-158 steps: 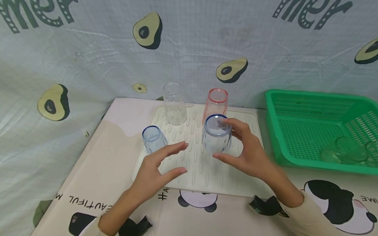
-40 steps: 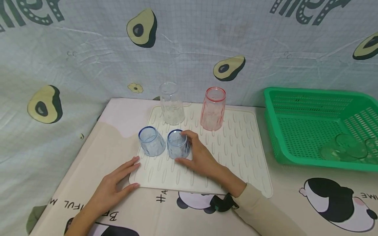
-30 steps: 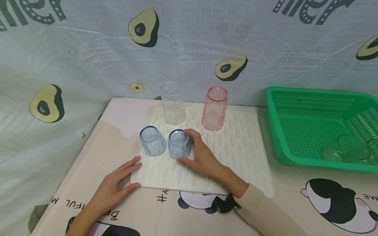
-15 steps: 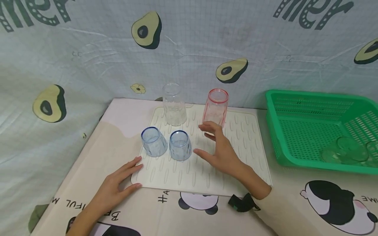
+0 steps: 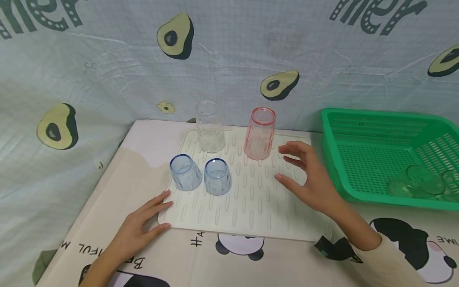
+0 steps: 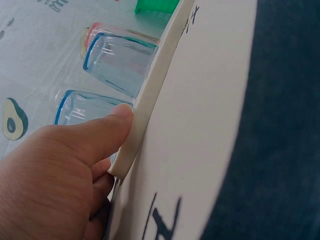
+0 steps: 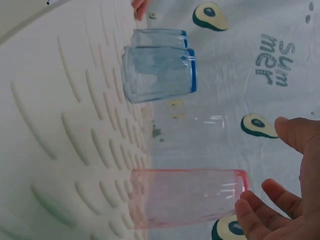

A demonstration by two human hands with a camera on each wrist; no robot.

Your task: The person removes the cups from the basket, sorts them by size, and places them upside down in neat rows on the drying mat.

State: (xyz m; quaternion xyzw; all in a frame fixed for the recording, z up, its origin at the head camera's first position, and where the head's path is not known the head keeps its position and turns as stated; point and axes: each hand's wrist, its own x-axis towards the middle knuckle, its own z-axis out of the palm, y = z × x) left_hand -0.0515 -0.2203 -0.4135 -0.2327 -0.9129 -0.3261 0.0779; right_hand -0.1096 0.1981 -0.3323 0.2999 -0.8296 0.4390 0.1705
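Two short blue glasses stand side by side on a white ridged drying mat (image 5: pixel 251 215), the left glass (image 5: pixel 185 172) close to the right glass (image 5: pixel 217 177). Each has its dark blue-edged end up. Behind them are a tall clear glass (image 5: pixel 210 127) and a tall pink-edged glass (image 5: pixel 259 135). My left hand (image 5: pixel 138 229) touches the mat's near left corner, fingers spread at the left edge and thumb at the front edge. To the right of the pink-edged glass, my right hand (image 5: pixel 312 179) hovers over the mat with thumb and fingers apart, holding nothing.
A green plastic basket (image 5: pixel 344 191) stands right of the mat, with several clear glasses (image 5: pixel 419 181) lying in its near right part. A cloth printed with avocados (image 5: pixel 175 36) hangs close behind the table. Printed figures and lettering cover the tabletop sheet (image 5: pixel 201 263).
My right hand has set the second blue glass beside the first, let go and moved right past the pink-edged glass. My left hand has come down to the mat's corner and stayed there.
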